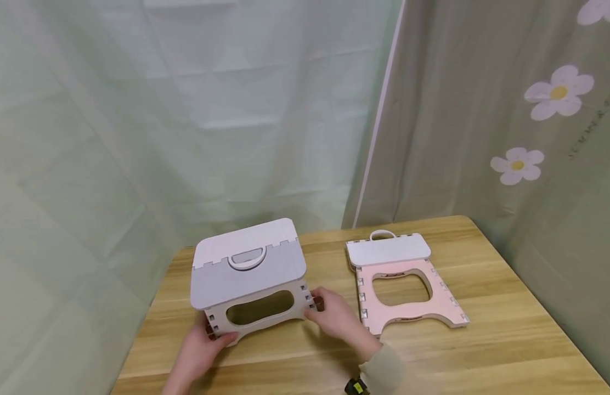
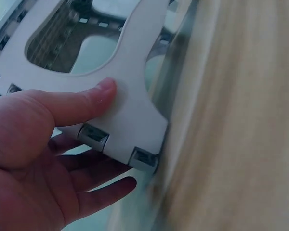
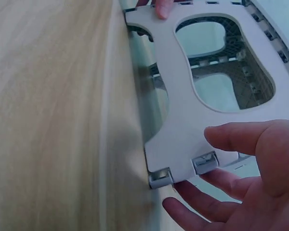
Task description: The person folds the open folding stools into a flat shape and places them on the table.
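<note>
An unfolded folding step stool (image 1: 280, 271) with a white and grey top stands on the left half of the table, its carry handle (image 1: 250, 264) lying in the top. My left hand (image 1: 198, 345) grips the near left leg edge low down. In the left wrist view, the thumb (image 2: 94, 101) presses the white front panel (image 2: 130, 57) while the other fingers reach behind the hinged edge. On the opposite side, my right hand (image 1: 337, 318) holds the near right leg, its thumb (image 3: 236, 137) on the panel and its fingers around the edge.
To the right, a second folding stool (image 1: 404, 311), pink and white, lies flat on the wooden table (image 1: 502, 329), its handle (image 1: 382, 234) toward the back. Pale curtains (image 1: 265, 120) hang close behind and beside the table. A dark object with a yellow mark (image 1: 356, 386) shows beside the right sleeve.
</note>
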The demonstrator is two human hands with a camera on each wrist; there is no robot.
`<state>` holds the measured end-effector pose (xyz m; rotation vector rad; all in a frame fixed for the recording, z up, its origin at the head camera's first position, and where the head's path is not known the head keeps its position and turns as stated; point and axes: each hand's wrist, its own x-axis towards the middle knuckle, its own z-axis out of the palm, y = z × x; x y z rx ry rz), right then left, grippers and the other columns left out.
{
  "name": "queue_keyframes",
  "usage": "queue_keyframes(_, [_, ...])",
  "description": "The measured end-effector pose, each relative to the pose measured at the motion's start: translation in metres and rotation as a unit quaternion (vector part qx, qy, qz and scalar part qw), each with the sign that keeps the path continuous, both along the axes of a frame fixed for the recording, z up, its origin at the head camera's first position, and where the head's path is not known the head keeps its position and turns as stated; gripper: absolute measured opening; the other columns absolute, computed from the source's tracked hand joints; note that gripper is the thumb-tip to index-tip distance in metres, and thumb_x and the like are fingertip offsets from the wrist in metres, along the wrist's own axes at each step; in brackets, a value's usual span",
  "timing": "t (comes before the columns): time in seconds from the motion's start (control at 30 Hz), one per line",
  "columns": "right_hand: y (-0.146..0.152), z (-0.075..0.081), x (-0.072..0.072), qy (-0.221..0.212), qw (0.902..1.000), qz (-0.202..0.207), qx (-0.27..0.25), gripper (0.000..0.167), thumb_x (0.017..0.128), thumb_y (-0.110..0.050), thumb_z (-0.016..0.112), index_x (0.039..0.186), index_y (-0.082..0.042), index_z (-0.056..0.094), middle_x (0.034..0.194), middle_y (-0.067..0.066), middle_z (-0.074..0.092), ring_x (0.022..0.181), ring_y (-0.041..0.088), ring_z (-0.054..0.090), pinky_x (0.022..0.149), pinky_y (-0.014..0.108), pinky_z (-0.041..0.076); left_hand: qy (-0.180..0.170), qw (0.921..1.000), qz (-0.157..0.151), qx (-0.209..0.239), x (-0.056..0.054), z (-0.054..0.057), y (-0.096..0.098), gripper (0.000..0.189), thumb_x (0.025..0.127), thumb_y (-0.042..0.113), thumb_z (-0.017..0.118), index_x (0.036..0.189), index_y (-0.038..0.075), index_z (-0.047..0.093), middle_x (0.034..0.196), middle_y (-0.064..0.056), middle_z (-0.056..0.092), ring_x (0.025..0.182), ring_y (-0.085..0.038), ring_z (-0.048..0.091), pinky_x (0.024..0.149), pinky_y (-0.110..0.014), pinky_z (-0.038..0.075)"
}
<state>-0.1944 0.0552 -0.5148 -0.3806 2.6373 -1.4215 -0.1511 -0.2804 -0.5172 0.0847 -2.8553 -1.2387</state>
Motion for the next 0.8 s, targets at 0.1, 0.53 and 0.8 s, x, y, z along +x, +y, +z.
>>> queue_keyframes(0.1, [0.004,0.000,0.001,-0.002,1.0000,0.000,-0.003,0.037,0.094,-0.027,0.078,0.121,-0.004,0.068,0.109,0.007,0.074,0.102,0.028,0.070,0.091,0.048,0.055,-0.011,0.9999,0.002,-0.007,-0.005,0.003,-0.002,0.081,0.082,0.028,0.095,0.137,-0.008,0.047,0.125,-0.023,0.069,0.116,-0.036,0.066,0.099,-0.049,0.052])
queue_keyframes(0.53, [0.008,-0.006,0.002,0.019,0.9993,-0.001,0.033,0.063,0.092,-0.032,0.081,0.143,-0.001,0.060,0.112,0.008,0.073,0.099,0.024,0.070,0.088,0.048,0.056,-0.006,0.9976,-0.020,0.066,-0.026,-0.002,-0.002,0.069,0.080,0.015,0.096,0.132,-0.004,0.054,0.118,-0.017,0.070,0.103,-0.024,0.067,0.083,-0.030,0.056])
queue_keyframes(0.8, [0.015,-0.012,0.006,0.036,0.9968,-0.026,0.067,0.043,0.086,-0.035,0.087,0.113,-0.007,0.067,0.095,-0.001,0.067,0.087,0.017,0.061,0.078,0.042,0.053,0.014,0.9919,-0.036,0.121,-0.027,-0.014,0.002,0.065,0.081,0.013,0.096,0.133,0.001,0.059,0.119,-0.015,0.071,0.106,-0.023,0.068,0.088,-0.029,0.057])
